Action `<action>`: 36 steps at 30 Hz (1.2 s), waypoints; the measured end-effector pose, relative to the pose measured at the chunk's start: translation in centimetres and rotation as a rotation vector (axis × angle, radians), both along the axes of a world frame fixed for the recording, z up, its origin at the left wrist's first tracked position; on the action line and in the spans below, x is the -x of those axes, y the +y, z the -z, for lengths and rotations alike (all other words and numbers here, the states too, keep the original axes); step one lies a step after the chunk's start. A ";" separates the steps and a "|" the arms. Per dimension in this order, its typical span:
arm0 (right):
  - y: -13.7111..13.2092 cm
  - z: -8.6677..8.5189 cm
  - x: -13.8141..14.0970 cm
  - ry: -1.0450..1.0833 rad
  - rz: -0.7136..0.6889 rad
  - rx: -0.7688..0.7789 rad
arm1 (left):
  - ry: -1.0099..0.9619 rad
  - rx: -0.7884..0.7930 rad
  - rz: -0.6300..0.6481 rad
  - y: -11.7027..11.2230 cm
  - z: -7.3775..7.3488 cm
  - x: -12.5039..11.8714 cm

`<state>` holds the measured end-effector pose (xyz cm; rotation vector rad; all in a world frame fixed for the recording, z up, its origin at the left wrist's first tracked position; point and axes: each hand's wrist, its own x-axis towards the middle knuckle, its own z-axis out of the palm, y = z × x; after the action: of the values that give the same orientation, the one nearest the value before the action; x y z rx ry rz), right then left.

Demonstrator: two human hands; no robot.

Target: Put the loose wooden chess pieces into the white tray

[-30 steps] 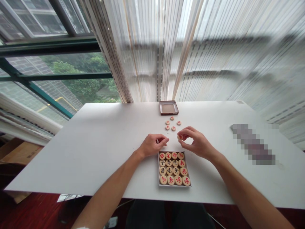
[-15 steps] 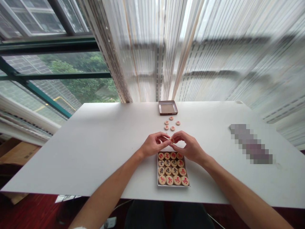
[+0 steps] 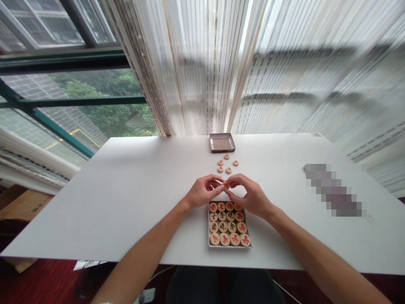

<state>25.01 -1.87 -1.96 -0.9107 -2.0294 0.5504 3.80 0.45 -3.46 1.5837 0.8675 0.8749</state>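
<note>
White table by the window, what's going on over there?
A person's left hand and right hand together hold one small round piece at their fingertips. Nearer the person, a box holds four rows of similar pieces, marked in red or black. Beyond the hands, five loose pieces with red marks lie on the white table, just short of an open shallow tray.

We count one left hand (image 3: 202, 192) and one right hand (image 3: 253, 195), with one Chinese chess piece (image 3: 225, 185) between them. In one near box (image 3: 230, 247) we see sixteen boxed pieces (image 3: 223, 226): ten red-marked, six black-marked. Farther off, we count five loose pieces (image 3: 228, 170), all red-marked. Far back, we find one brown tray (image 3: 222, 144).
</note>
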 end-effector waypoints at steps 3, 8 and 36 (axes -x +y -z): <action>-0.1 0.1 0.1 0.002 0.016 0.027 | 0.003 -0.006 0.008 0.1 0.0 0.0; 0.0 0.2 0.1 0.034 0.021 0.052 | 0.009 -0.016 0.023 0.1 0.0 0.1; 0.1 0.4 0.0 0.040 0.022 0.096 | -0.033 -0.048 -0.015 0.1 0.2 0.0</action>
<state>25.01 -1.73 -2.36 -0.9698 -1.9690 0.6536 3.83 0.50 -3.64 1.6018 0.8408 0.9366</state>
